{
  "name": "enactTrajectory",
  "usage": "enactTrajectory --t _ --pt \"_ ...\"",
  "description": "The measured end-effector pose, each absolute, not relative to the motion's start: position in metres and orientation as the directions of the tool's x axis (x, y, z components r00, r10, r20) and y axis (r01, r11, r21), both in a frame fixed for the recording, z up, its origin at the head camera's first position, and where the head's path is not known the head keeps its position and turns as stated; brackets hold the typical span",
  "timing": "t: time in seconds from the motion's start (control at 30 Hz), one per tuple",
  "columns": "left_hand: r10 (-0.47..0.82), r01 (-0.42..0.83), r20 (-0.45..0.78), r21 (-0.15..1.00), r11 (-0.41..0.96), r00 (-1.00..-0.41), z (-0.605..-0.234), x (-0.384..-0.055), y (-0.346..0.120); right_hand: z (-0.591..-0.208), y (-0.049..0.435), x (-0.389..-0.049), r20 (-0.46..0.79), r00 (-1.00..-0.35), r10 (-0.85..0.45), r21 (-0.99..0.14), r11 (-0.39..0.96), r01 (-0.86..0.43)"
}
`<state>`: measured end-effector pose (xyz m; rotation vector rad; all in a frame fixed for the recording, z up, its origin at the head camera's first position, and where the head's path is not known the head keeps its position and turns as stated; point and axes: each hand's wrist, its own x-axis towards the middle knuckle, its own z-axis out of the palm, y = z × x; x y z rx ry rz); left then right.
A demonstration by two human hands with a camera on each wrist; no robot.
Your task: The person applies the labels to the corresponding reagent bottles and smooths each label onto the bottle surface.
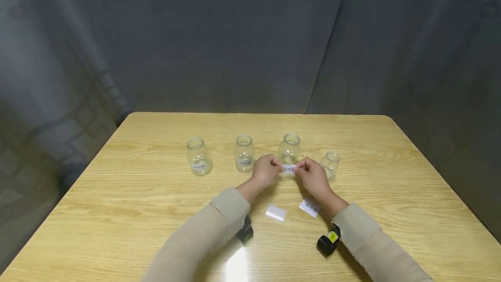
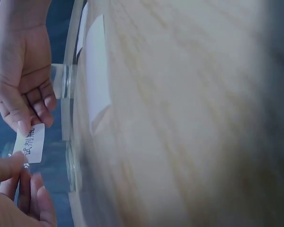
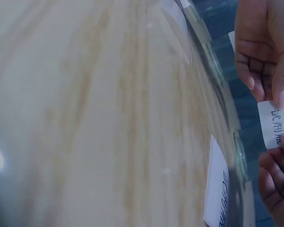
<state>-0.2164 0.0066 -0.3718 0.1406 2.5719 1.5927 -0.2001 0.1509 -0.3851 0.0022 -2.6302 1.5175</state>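
Left hand (image 1: 267, 171) and right hand (image 1: 313, 179) are both pinching one small white label (image 1: 289, 169), one end each, thumb against fingers. So both sides of the grip are holding the label. It's hovering in front of the lower part of the third jar from the left (image 1: 290, 145); can't tell if it's touching the glass. Handwriting is showing on it in both wrist views.

Rightmost jar (image 1: 331, 163) is standing just beside the right hand, partly hidden by it. Leftmost jar (image 1: 197, 153) and second jar (image 1: 244, 149) are standing upright off to the left, each carrying a label low on its front; the second is sitting near the left hand.

Closer in, a plain white slip (image 1: 275, 213) and a written slip (image 1: 309, 207) are lying on the table (image 1: 137, 212), the written one near the right wrist. Grey curtain (image 1: 219, 42) is hanging behind.
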Motion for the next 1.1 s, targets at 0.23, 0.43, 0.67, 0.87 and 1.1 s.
enactTrajectory --t 0.23,0.43,0.67,0.87,1.1 --pt "0.059 0.076 0.053 0.841 0.536 -0.997 -0.371 -0.219 0.014 -0.386 0.149 -0.207 0.119 -0.988 0.099 -0.839 0.543 -0.047" --pt "0.032 0.095 0.092 0.851 0.516 -0.995 -0.371 -0.221 0.015 -0.387 0.148 -0.211 0.126 -0.984 0.13 -0.837 0.547 -0.035" --pt "0.064 0.109 0.088 0.835 0.539 -0.994 -0.371 -0.226 0.015 -0.385 0.148 -0.213 0.131 -0.982 0.133 -0.853 0.52 -0.043" --pt "0.084 0.122 0.091 0.846 0.519 -0.992 -0.373 -0.229 0.014 -0.383 0.148 -0.215 0.104 -0.985 0.136 -0.857 0.515 -0.019" --pt "0.092 0.068 0.026 0.873 0.484 -0.995 -0.373 -0.232 0.013 -0.383 0.148 -0.215 0.114 -0.986 0.12 -0.825 0.565 -0.027"
